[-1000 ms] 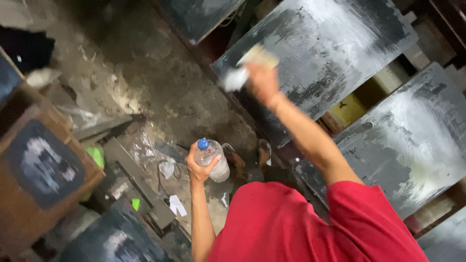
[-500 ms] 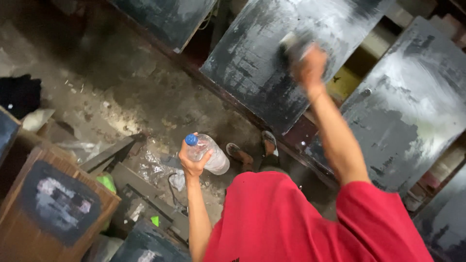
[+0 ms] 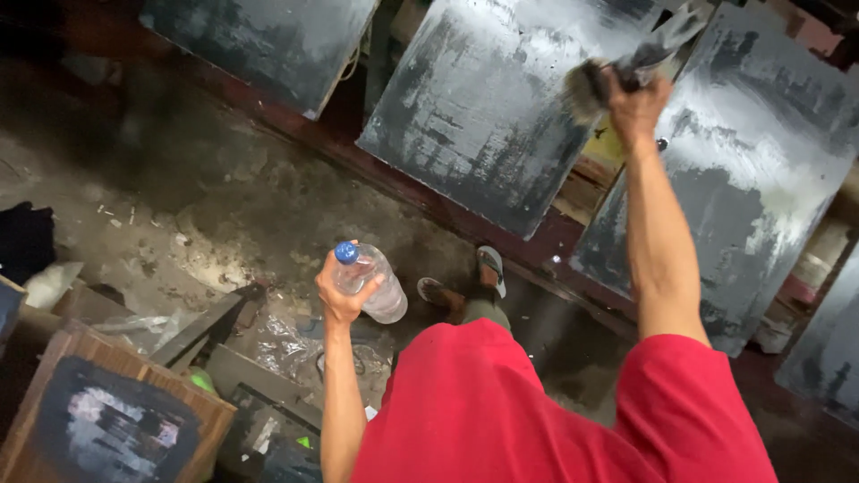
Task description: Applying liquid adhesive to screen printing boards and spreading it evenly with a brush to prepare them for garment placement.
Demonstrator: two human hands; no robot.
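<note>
Brush lies crosswise at the right edge of the middle black-painted board, bristles pointing left, handle running up and right through the right hand, fingers clenched round it. Left hand wraps a clear bottle, blue cap tilted up-left, above the dirty floor
</note>
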